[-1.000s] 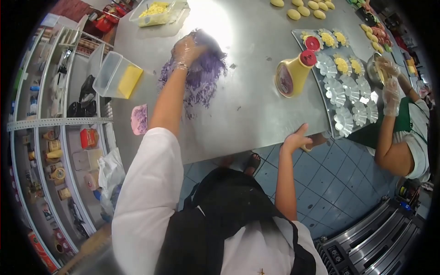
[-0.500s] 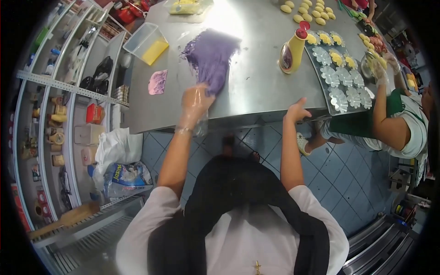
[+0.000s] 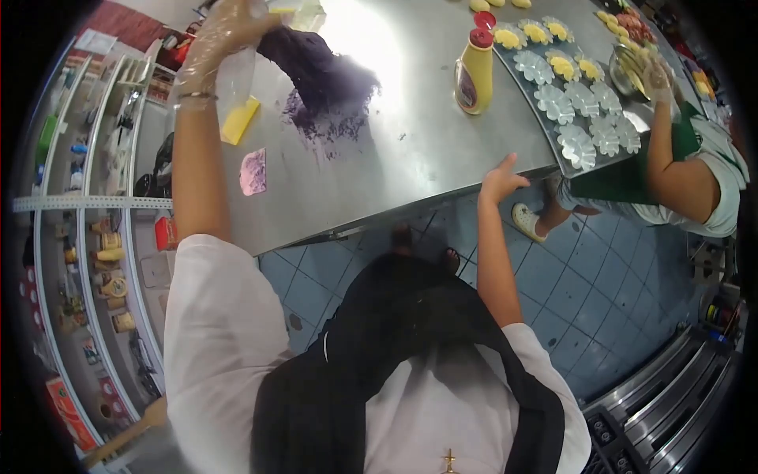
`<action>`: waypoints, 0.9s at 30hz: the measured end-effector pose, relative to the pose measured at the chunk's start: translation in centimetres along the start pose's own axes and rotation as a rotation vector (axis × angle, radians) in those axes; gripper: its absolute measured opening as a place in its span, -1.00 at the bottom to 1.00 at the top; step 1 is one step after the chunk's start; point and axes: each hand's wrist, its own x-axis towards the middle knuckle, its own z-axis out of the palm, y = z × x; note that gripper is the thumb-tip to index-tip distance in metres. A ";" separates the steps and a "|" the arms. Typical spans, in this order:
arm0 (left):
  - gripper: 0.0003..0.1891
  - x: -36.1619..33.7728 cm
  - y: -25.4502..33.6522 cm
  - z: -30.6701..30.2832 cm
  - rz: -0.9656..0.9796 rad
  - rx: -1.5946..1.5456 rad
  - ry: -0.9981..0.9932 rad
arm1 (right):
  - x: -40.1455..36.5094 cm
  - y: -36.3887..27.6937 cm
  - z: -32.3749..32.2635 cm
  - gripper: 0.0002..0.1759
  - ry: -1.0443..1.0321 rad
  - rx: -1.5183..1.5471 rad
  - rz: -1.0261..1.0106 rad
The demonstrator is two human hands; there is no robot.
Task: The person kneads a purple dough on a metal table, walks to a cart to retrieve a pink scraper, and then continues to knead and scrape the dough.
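Note:
At the upper left, my left hand [image 3: 229, 35], in a clear plastic glove, is closed on one end of a sticky purple dough [image 3: 328, 75]. The dough stretches from my fingers down to the steel table [image 3: 410, 142], where its ragged lower edge leaves purple smears. My right hand [image 3: 503, 182], bare, rests at the table's front edge with thumb and fingers apart and holds nothing. Left of the dough lie a yellow scraper [image 3: 239, 120] and a pink scraper [image 3: 253, 171] smeared with purple.
A yellow squeeze bottle [image 3: 476, 75] with its red cap flipped up stands beside a tray of fluted metal molds [image 3: 576, 146], some holding yellow dough. On the right, a co-worker's gloved hands [image 3: 655, 75] are at a metal bowl [image 3: 626, 69]. Shelves [image 3: 87, 201] line the left.
My left hand has swung from near the front edge to the far left, pulling the dough end with it. The view has shifted; my right hand stays at the edge.

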 end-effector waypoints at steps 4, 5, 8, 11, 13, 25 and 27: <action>-0.48 -0.1 -0.3 2.9 0.011 -0.155 0.116 | -0.7 -0.8 -0.9 0.09 -0.011 0.029 0.012; -0.44 -0.7 -0.8 4.9 0.096 -0.011 0.269 | -0.9 -1.3 -1.1 0.09 -0.038 0.072 0.016; -0.28 -5.9 4.7 11.7 0.161 -0.424 0.088 | -1.3 -1.6 -0.5 0.08 -0.030 0.102 0.030; -0.19 -7.4 8.6 18.3 -0.024 -0.517 -0.054 | -1.2 -1.3 -0.9 0.05 0.022 0.022 0.029; -0.15 -7.2 8.7 23.1 -0.224 -0.319 -0.083 | -1.2 -0.9 -1.0 -0.10 0.016 0.062 0.012; -0.55 -2.6 0.5 31.0 -0.360 -0.230 0.013 | -1.2 -0.9 -0.8 -0.16 0.025 0.110 -0.057; -0.65 -6.9 3.7 28.4 -0.273 -0.223 0.048 | -0.9 -1.0 -0.3 -0.14 0.035 0.107 -0.039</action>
